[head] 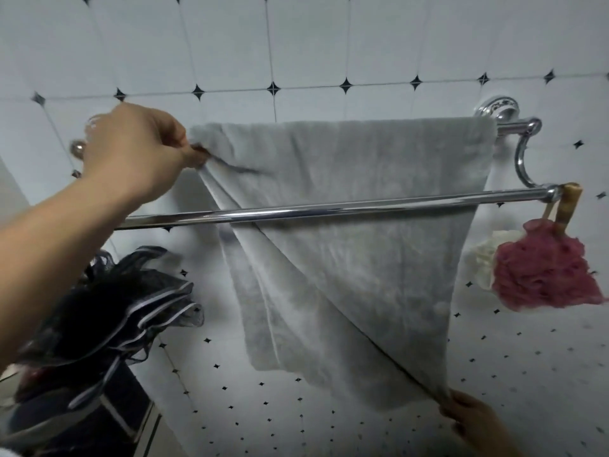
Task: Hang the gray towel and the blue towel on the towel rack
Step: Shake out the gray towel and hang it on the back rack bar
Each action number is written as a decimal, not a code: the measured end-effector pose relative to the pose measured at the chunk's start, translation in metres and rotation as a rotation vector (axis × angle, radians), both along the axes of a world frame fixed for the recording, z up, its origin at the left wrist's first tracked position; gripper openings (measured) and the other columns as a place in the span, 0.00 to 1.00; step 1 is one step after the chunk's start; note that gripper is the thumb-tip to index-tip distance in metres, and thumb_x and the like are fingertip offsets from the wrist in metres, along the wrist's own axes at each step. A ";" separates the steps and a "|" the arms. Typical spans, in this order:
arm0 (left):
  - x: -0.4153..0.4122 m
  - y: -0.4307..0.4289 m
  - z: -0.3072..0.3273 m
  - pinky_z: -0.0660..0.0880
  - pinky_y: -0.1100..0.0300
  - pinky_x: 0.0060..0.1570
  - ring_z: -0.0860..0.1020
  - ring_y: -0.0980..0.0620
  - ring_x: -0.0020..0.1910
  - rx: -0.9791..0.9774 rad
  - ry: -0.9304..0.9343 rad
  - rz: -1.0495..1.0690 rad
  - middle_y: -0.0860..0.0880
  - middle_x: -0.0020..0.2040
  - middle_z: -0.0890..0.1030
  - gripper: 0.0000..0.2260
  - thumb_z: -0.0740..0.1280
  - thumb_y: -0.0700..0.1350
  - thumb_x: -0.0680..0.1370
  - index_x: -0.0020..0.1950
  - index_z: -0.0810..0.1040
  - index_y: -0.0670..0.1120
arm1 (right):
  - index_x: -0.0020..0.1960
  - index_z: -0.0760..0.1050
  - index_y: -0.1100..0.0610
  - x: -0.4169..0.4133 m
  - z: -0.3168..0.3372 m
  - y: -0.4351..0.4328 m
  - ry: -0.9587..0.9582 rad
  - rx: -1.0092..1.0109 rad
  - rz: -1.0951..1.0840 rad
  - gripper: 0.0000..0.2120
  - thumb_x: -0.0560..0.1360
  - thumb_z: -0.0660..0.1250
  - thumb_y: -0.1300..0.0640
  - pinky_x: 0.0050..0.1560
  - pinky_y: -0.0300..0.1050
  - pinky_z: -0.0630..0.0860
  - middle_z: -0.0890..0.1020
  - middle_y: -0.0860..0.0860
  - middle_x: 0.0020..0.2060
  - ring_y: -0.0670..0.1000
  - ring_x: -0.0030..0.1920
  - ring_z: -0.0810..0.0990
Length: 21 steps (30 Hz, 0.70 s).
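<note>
The gray towel [356, 199] hangs over the back bar of the chrome towel rack [329, 209], draped behind the front bar and reaching far down the wall. My left hand [138, 150] pinches the towel's upper left corner near the rack's left end. At the bottom right, my right hand [468, 417] pinches the towel's lower corner and holds that edge taut. The blue towel is not in view.
A red bath pouf [543, 268] and a white one [484, 258] hang from the right end of the front bar. A black mesh pouf [108, 311] hangs low on the left. White tiled wall [296, 44] lies behind the rack.
</note>
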<state>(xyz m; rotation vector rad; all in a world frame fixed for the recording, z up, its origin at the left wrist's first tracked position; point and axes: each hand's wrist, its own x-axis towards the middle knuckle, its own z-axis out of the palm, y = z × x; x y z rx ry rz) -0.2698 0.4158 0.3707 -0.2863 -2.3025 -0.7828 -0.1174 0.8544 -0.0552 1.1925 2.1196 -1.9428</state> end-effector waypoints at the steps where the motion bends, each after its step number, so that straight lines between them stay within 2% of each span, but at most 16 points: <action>1: 0.002 0.005 0.000 0.66 0.56 0.36 0.71 0.46 0.29 -0.050 0.009 0.025 0.48 0.28 0.76 0.13 0.76 0.53 0.68 0.34 0.78 0.46 | 0.54 0.81 0.62 -0.002 0.008 -0.001 -0.023 -0.011 -0.014 0.11 0.74 0.73 0.58 0.49 0.53 0.72 0.83 0.56 0.47 0.60 0.50 0.80; 4: 0.008 0.011 0.002 0.66 0.56 0.33 0.73 0.44 0.30 -0.130 0.014 0.069 0.47 0.27 0.76 0.15 0.74 0.54 0.69 0.32 0.76 0.46 | 0.55 0.80 0.64 -0.015 0.038 -0.010 -0.073 0.029 0.074 0.14 0.71 0.75 0.62 0.55 0.53 0.70 0.81 0.58 0.52 0.60 0.55 0.77; 7: 0.010 0.006 0.004 0.64 0.57 0.33 0.77 0.42 0.36 -0.176 0.103 0.098 0.48 0.31 0.78 0.15 0.72 0.56 0.69 0.30 0.76 0.48 | 0.60 0.77 0.63 -0.028 0.079 -0.020 0.099 0.149 0.190 0.18 0.72 0.73 0.68 0.58 0.52 0.73 0.79 0.58 0.56 0.60 0.59 0.77; 8: 0.010 0.004 0.005 0.67 0.56 0.35 0.78 0.41 0.40 -0.172 0.124 0.090 0.48 0.33 0.79 0.14 0.71 0.57 0.69 0.30 0.76 0.49 | 0.60 0.77 0.60 -0.032 0.097 -0.023 0.213 0.192 0.193 0.16 0.73 0.73 0.67 0.55 0.48 0.76 0.79 0.56 0.55 0.57 0.57 0.79; 10: 0.008 -0.001 0.008 0.73 0.48 0.49 0.77 0.40 0.52 -0.125 0.104 0.063 0.50 0.43 0.80 0.12 0.70 0.60 0.68 0.31 0.76 0.54 | 0.57 0.78 0.55 -0.041 0.141 -0.030 0.486 0.252 0.129 0.12 0.75 0.71 0.63 0.44 0.36 0.77 0.82 0.51 0.54 0.46 0.51 0.81; 11: 0.006 -0.001 0.009 0.72 0.45 0.56 0.75 0.43 0.57 -0.081 0.072 0.036 0.52 0.48 0.78 0.11 0.70 0.60 0.69 0.32 0.77 0.55 | 0.57 0.78 0.53 -0.048 0.165 -0.035 0.598 0.274 0.095 0.11 0.76 0.70 0.61 0.42 0.34 0.77 0.83 0.48 0.52 0.42 0.49 0.82; 12: 0.004 -0.001 0.009 0.71 0.48 0.59 0.74 0.48 0.59 -0.029 0.041 -0.005 0.53 0.49 0.77 0.11 0.71 0.58 0.69 0.32 0.78 0.54 | 0.57 0.79 0.53 -0.055 0.189 -0.038 0.688 0.290 0.082 0.09 0.77 0.68 0.59 0.43 0.35 0.77 0.84 0.46 0.50 0.41 0.47 0.83; 13: 0.002 0.000 0.008 0.72 0.56 0.59 0.75 0.55 0.56 0.034 0.015 -0.059 0.54 0.47 0.78 0.10 0.72 0.55 0.70 0.33 0.79 0.52 | 0.56 0.79 0.55 -0.063 0.209 -0.041 0.750 0.273 0.076 0.08 0.78 0.67 0.58 0.44 0.37 0.78 0.85 0.47 0.48 0.42 0.46 0.83; 14: 0.002 0.003 0.009 0.71 0.66 0.54 0.76 0.62 0.50 0.106 -0.013 -0.124 0.55 0.45 0.79 0.09 0.73 0.52 0.71 0.35 0.79 0.48 | 0.54 0.78 0.59 -0.072 0.226 -0.042 0.800 0.242 0.077 0.07 0.78 0.66 0.57 0.44 0.40 0.79 0.85 0.50 0.46 0.46 0.45 0.84; 15: 0.003 0.005 0.009 0.71 0.71 0.49 0.77 0.65 0.43 0.193 -0.044 -0.190 0.55 0.43 0.80 0.09 0.74 0.48 0.71 0.36 0.79 0.45 | 0.51 0.76 0.66 -0.079 0.239 -0.043 0.840 0.217 0.057 0.11 0.78 0.66 0.57 0.45 0.45 0.79 0.84 0.55 0.44 0.52 0.43 0.83; 16: 0.003 0.006 0.010 0.73 0.70 0.47 0.78 0.64 0.40 0.291 -0.062 -0.241 0.55 0.42 0.82 0.10 0.74 0.45 0.71 0.35 0.79 0.41 | 0.50 0.72 0.72 -0.086 0.247 -0.042 0.866 0.194 0.027 0.15 0.77 0.68 0.57 0.46 0.50 0.78 0.80 0.60 0.42 0.56 0.42 0.80; 17: 0.003 0.005 0.012 0.75 0.65 0.45 0.79 0.61 0.38 0.390 -0.060 -0.256 0.54 0.40 0.82 0.09 0.74 0.44 0.70 0.35 0.79 0.40 | 0.48 0.70 0.74 -0.088 0.252 -0.039 0.871 0.178 -0.008 0.18 0.76 0.69 0.58 0.46 0.52 0.76 0.78 0.62 0.41 0.57 0.41 0.78; 19: 0.001 0.000 0.017 0.73 0.59 0.42 0.79 0.54 0.38 0.550 -0.027 -0.202 0.50 0.37 0.83 0.06 0.74 0.45 0.68 0.34 0.82 0.44 | 0.46 0.76 0.70 -0.088 0.254 -0.034 0.875 0.137 -0.079 0.12 0.75 0.71 0.59 0.43 0.49 0.80 0.81 0.62 0.40 0.56 0.38 0.81; 21: -0.001 -0.002 0.020 0.73 0.57 0.43 0.79 0.50 0.40 0.573 -0.032 -0.156 0.47 0.37 0.84 0.05 0.75 0.45 0.67 0.32 0.83 0.47 | 0.42 0.79 0.64 -0.085 0.253 -0.032 0.851 0.154 -0.074 0.07 0.74 0.72 0.60 0.38 0.45 0.81 0.84 0.60 0.38 0.54 0.36 0.83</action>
